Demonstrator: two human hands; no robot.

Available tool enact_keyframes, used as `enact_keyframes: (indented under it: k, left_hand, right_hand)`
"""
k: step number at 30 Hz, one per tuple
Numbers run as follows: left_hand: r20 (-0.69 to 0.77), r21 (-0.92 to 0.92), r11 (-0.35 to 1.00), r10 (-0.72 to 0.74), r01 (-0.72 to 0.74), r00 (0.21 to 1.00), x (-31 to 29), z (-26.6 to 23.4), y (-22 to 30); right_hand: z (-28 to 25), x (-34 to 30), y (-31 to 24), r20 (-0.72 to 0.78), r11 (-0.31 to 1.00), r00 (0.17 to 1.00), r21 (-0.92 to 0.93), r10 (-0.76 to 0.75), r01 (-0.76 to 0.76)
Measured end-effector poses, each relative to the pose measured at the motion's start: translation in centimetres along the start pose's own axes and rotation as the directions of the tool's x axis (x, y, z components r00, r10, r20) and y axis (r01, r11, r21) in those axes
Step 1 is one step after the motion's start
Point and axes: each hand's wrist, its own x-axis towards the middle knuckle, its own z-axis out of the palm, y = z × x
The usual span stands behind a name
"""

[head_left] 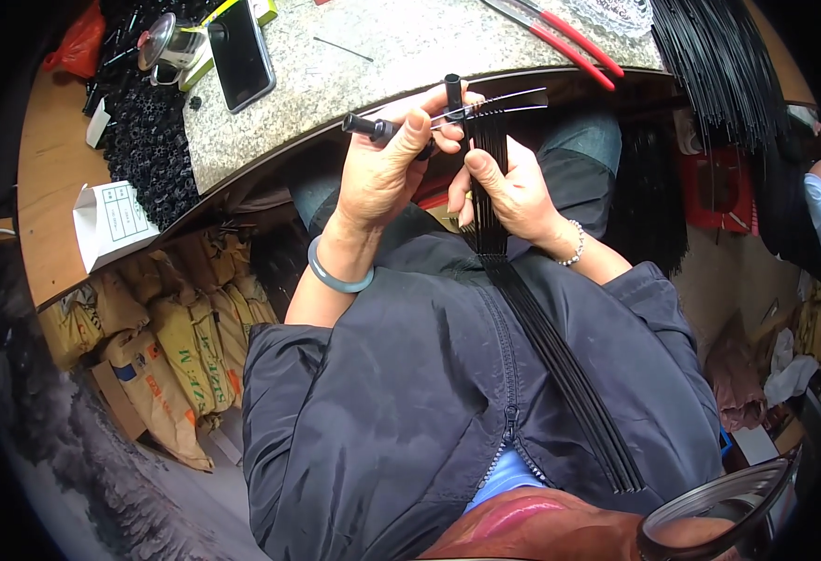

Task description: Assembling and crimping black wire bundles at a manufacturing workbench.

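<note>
My left hand (384, 173), a grey bangle at its wrist, is closed around short black tube-shaped parts. One black part (370, 127) points left from its thumb; another black part (453, 89) stands up by the fingertips. Two thin silvery wires (522, 108) run right from there, across the upper ends of a bundle of long thin black rods (491, 210). My right hand (515, 192), wearing a beaded bracelet, grips this bundle below the wires. The rods' lower length trails down over my dark jacket. How wires and rods join is too small to tell.
On the speckled tabletop (335, 103) lie a phone (240, 58), a thin rod (343, 49) and red-handled pliers (574, 42). Small black parts (153, 150) heap at left beside a white box (114, 224). More black rods (723, 70) hang over the right edge. Sacks (181, 360) stand below.
</note>
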Motion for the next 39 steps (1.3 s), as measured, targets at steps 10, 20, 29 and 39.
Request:
enact_keyframes:
  k: [10,20,29,39]
  left_hand:
    - [0.003,0.059,0.998,-0.007,0.007,1.0,-0.2,-0.4,-0.2]
    - [-0.101,0.371,0.927,0.099,-0.055,0.99,-0.3,1.1,-0.2]
    - [-0.154,0.119,0.992,0.067,-0.049,0.986,-0.6,1.1,-1.0]
    - [-0.125,0.053,0.996,-0.068,0.075,0.99,0.4,0.0,-0.1]
  right_hand:
    - [0.7,0.1,0.0,-0.039,0.998,0.998,0.018,-0.053,0.054]
    - [0.5,-0.3,0.0,-0.018,0.997,0.997,-0.003,-0.078,0.078]
    - [-0.1,0.3,0.2,0.08,0.999,0.997,-0.033,0.017,-0.015]
    - [0.0,0.5,0.2,0.086,0.998,0.996,-0.056,0.03,-0.025]
